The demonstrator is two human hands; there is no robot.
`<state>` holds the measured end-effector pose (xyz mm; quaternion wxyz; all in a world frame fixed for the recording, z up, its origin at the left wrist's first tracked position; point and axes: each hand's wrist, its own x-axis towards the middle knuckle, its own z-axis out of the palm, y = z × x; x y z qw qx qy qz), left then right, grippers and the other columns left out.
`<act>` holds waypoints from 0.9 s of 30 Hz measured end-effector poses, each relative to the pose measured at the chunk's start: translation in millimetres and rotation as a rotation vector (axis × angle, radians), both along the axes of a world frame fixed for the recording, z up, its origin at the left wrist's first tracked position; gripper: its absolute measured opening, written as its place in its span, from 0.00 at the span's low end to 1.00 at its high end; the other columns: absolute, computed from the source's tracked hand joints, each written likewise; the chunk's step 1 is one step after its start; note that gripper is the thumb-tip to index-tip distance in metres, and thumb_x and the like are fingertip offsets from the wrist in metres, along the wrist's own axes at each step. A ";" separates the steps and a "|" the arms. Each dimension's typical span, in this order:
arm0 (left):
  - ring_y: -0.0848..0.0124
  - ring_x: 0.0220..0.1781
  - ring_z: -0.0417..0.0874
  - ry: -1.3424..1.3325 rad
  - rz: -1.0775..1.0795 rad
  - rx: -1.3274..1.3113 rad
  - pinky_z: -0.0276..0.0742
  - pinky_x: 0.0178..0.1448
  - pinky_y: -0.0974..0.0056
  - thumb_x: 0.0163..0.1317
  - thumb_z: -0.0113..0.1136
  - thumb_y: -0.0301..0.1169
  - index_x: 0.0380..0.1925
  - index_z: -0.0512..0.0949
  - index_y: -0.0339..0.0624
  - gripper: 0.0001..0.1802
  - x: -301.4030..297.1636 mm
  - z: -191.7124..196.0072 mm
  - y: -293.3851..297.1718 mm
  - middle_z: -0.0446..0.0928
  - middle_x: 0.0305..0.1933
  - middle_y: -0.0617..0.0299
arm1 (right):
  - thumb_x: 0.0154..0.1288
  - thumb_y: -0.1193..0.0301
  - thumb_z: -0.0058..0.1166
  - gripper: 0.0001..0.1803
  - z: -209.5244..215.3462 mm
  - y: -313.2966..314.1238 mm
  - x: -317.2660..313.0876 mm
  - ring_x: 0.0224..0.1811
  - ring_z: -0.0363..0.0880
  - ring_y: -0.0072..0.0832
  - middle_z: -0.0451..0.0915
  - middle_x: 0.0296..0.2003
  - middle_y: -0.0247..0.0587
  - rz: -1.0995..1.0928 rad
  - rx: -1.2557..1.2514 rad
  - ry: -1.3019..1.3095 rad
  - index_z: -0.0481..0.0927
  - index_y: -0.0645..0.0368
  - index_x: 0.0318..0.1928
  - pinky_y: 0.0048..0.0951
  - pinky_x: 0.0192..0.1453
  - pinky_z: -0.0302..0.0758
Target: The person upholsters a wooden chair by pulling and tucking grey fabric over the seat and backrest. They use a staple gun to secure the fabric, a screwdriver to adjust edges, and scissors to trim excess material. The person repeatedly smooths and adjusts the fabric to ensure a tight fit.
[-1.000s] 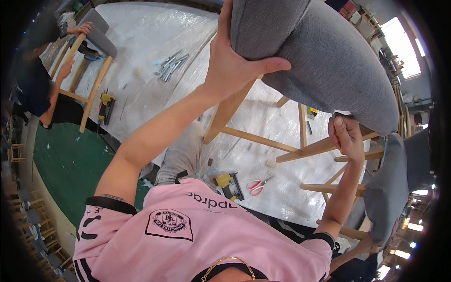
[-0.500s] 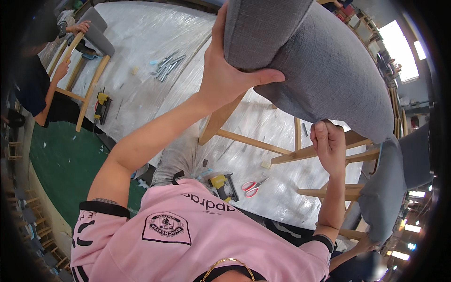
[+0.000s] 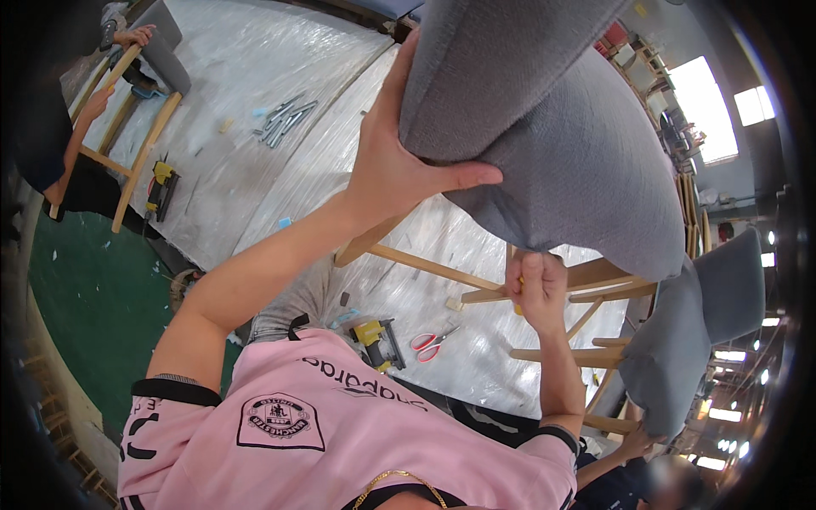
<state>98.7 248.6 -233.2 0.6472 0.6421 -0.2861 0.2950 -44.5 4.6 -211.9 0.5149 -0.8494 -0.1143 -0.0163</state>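
A grey upholstered chair (image 3: 586,161) with pale wooden legs is tilted up over the table in front of me. My left hand (image 3: 395,166) grips the edge of its thick grey panel, fingers behind and thumb stretched over the fabric near the fold. At the lower hem of the grey cover, my right hand (image 3: 538,285) is closed in a fist, thumb uppermost. Bits of yellow show beside its curled fingers; the kind of yellow object is mostly hidden. Below the chair, a yellow-and-black staple gun (image 3: 377,343) and red-handled scissors (image 3: 429,342) lie on the table.
Plastic film covers the table (image 3: 246,183). Several metal bolts (image 3: 285,121) and another staple gun (image 3: 160,191) lie to the left. A co-worker handles a wooden chair frame (image 3: 127,161) at far left. More grey chairs (image 3: 671,348) stand at right, by another person's hand.
My right fist has turned slightly, and yellow now shows beside its fingers. The chair has tilted a little, with my left hand still on it. The whole view has shifted.
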 end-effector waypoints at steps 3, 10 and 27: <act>0.55 0.73 0.73 -0.012 -0.014 -0.038 0.69 0.76 0.50 0.32 0.92 0.50 0.79 0.47 0.38 0.79 -1.7 -2.4 -1.3 0.68 0.73 0.46 | 0.84 0.57 0.46 0.29 29.1 -1.8 -8.0 0.17 0.67 0.19 0.69 0.15 0.32 -0.113 -0.177 -0.050 0.72 0.62 0.23 0.27 0.22 0.61; 0.54 0.74 0.72 0.019 -0.019 -0.040 0.69 0.76 0.50 0.32 0.93 0.46 0.80 0.48 0.40 0.79 -6.9 -0.8 1.5 0.67 0.75 0.45 | 0.84 0.56 0.47 0.30 69.2 -9.1 -9.5 0.17 0.65 0.19 0.69 0.15 0.34 -0.084 -0.362 0.035 0.72 0.63 0.23 0.28 0.22 0.60; 0.56 0.70 0.75 0.053 -0.002 -0.027 0.74 0.72 0.53 0.33 0.91 0.51 0.76 0.48 0.38 0.76 9.3 -12.2 3.4 0.69 0.69 0.47 | 0.85 0.51 0.41 0.33 31.4 -29.6 21.9 0.16 0.60 0.14 0.64 0.13 0.25 0.108 -0.181 -0.074 0.68 0.55 0.19 0.25 0.21 0.55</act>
